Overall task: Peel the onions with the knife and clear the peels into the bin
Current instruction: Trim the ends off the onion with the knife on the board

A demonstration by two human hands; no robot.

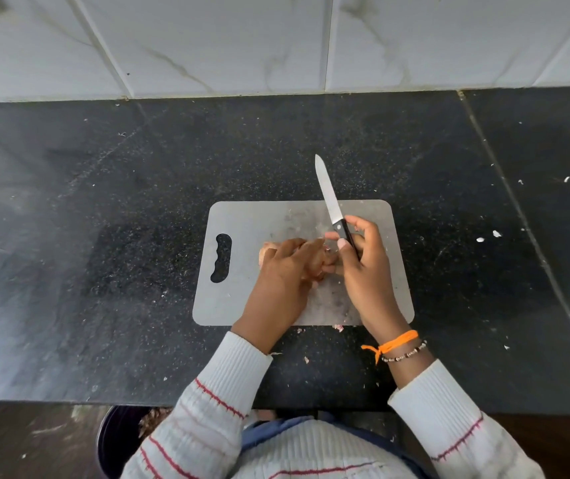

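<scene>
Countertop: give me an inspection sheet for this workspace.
Surface: dark stone countertop, speckled with crumbs.
Job's things: onion on grey cutting board, mostly hidden; knife pointing away; bin below the counter edge, partly seen.
Clutter: peel scraps at the board's near edge, white bits to the right.
Grippers: left hand holds the onion; right hand grips the knife handle.
Cables: nothing seen.
Surroundings: white marbled wall tiles.

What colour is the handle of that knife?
Black, on the knife that the right hand holds; the head view shows it.
</scene>
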